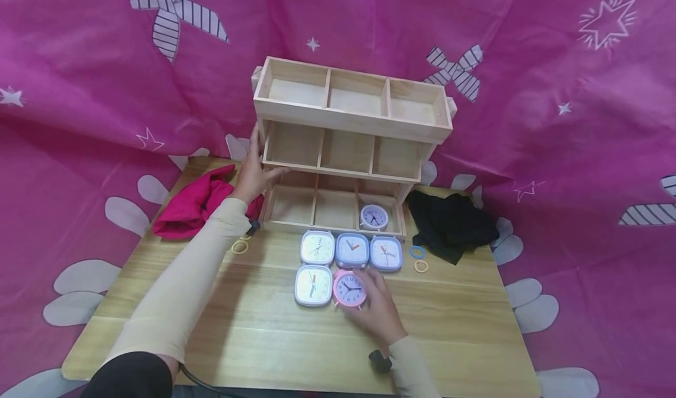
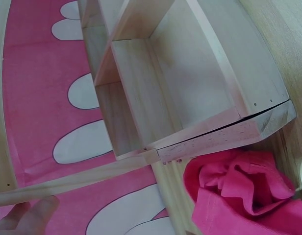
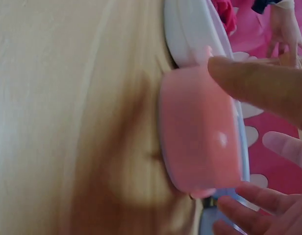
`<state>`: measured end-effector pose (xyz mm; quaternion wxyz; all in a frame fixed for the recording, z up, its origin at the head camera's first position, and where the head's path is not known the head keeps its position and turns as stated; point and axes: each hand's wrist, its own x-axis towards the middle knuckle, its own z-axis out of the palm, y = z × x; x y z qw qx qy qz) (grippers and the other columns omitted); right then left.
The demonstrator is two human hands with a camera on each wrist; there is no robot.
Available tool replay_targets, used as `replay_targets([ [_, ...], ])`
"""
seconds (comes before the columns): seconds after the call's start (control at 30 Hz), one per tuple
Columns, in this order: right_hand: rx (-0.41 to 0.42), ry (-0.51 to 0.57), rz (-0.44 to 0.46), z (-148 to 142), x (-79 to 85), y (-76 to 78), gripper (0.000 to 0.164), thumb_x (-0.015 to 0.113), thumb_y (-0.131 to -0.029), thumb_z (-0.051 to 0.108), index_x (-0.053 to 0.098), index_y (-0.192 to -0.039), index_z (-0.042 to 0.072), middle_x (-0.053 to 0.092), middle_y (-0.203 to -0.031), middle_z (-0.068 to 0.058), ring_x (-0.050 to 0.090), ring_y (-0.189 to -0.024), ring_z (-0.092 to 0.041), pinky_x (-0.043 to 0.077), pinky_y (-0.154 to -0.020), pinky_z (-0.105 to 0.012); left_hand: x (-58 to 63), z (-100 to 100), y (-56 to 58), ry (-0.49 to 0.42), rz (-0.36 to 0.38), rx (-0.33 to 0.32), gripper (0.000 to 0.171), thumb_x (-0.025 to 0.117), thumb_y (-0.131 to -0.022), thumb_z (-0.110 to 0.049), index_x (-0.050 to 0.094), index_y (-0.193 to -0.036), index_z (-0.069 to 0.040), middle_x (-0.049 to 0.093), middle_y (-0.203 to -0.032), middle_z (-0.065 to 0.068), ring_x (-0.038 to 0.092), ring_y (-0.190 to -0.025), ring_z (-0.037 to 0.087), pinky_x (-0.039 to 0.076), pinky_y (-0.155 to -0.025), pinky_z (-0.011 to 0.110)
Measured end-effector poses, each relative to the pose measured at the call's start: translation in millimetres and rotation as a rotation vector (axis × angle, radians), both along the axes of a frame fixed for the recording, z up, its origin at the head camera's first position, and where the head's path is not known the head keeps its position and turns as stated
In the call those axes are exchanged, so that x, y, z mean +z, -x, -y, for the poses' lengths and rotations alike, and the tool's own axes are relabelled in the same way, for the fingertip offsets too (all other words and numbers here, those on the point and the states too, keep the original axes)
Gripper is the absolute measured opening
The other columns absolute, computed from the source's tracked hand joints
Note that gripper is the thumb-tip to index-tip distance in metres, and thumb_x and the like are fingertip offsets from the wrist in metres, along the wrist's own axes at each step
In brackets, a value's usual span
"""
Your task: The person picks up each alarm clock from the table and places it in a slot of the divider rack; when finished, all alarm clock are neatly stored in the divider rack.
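Observation:
A pink alarm clock (image 1: 350, 289) stands face-up at the front of a group of clocks. My right hand (image 1: 376, 307) holds it from the right, thumb on one side and fingertips at the opposite edge, as the pink casing (image 3: 200, 129) shows in the right wrist view. My left hand (image 1: 254, 175) grips the left side of a three-tier wooden shelf (image 1: 354, 116), its thumb across the middle tier's front; fingertips (image 2: 40, 210) lie against a side strip in the left wrist view. A round pale clock (image 1: 374, 217) sits in the shelf's bottom right compartment.
Beside the pink clock lie a white clock (image 1: 314, 285), another white clock (image 1: 317, 248), a blue clock (image 1: 352, 250) and a lavender-blue clock (image 1: 386, 253). Pink cloth (image 1: 192, 204) lies left, black cloth (image 1: 451, 222) right, with hair ties (image 1: 421, 266) nearby.

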<state>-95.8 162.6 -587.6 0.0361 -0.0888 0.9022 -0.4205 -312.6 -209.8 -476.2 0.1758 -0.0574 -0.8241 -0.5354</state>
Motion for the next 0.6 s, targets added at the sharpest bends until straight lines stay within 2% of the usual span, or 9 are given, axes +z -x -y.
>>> replay_targets([
  [0.27,0.014,-0.039,-0.011,8.6,-2.9,2.8,0.078,0.098,-0.077,0.030,0.064,-0.147,0.026,0.053,-0.159,-0.010,0.048,-0.147,-0.037,0.041,-0.122,-0.064,0.2,-1.6,-1.2,0.005,-0.013,0.002,0.135,0.093,-0.081,-0.006,-0.003,-0.173,-0.032,0.026,-0.175,0.022,0.039,-0.155,0.045,0.040,-0.125,0.061],
  [0.47,0.029,-0.109,-0.042,8.4,-6.4,4.0,0.073,0.097,-0.078,0.034,0.066,-0.144,0.027,0.057,-0.156,-0.008,0.047,-0.147,-0.036,0.041,-0.121,-0.063,-0.1,-1.9,0.3,-0.004,0.013,-0.004,0.135,0.092,-0.082,-0.007,-0.004,-0.172,-0.039,0.021,-0.178,0.015,0.035,-0.158,0.043,0.039,-0.125,0.062],
  [0.6,0.034,-0.133,-0.094,7.9,-8.3,4.5,0.070,0.098,-0.076,0.034,0.070,-0.140,0.027,0.061,-0.152,-0.008,0.050,-0.142,-0.035,0.046,-0.116,-0.060,-2.4,0.0,0.6,-0.005,0.017,0.002,0.135,0.092,-0.083,-0.008,-0.004,-0.171,-0.041,0.021,-0.178,0.015,0.036,-0.157,0.044,0.040,-0.124,0.062],
])
